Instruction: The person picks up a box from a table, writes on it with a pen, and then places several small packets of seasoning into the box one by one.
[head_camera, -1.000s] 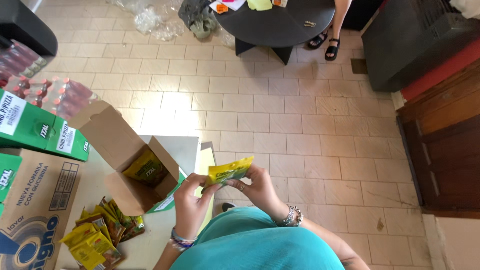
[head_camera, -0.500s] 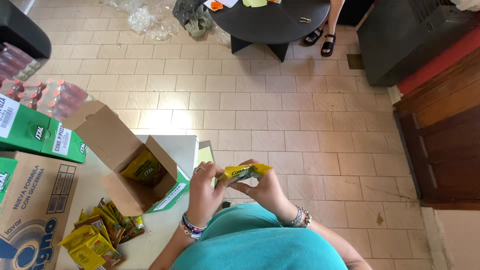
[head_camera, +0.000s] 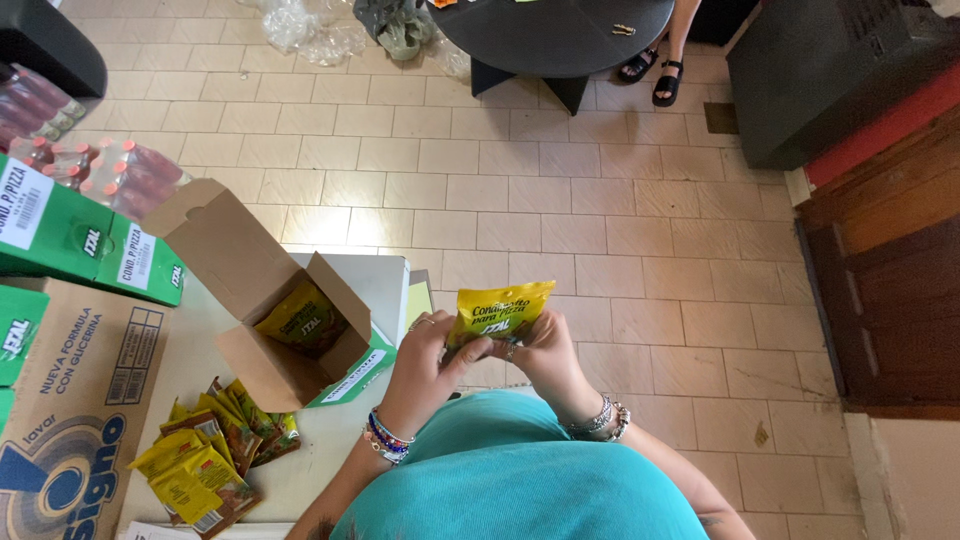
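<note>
Both hands hold one yellow sachet (head_camera: 498, 311) in front of my turquoise shirt. My left hand (head_camera: 428, 358), with beaded bracelets at the wrist, grips its lower left edge. My right hand (head_camera: 540, 352), with a silver bracelet, grips its lower right edge. To the left, an open cardboard box (head_camera: 262, 300) with green sides rests on a white table (head_camera: 385, 282) and has more yellow sachets inside. A loose pile of yellow sachets (head_camera: 212, 450) lies on the table below the box.
Green cartons (head_camera: 85, 238) and a large brown carton (head_camera: 60, 410) stand at the left, with shrink-wrapped bottles (head_camera: 120, 180) behind. A round black table (head_camera: 560, 35) and another person's sandalled feet (head_camera: 652, 72) are at the top. Dark furniture (head_camera: 830, 80) lines the right side.
The sachet has turned from edge-on to upright between my hands, its printed face now towards me. My hands have shifted slightly right, away from the open box.
</note>
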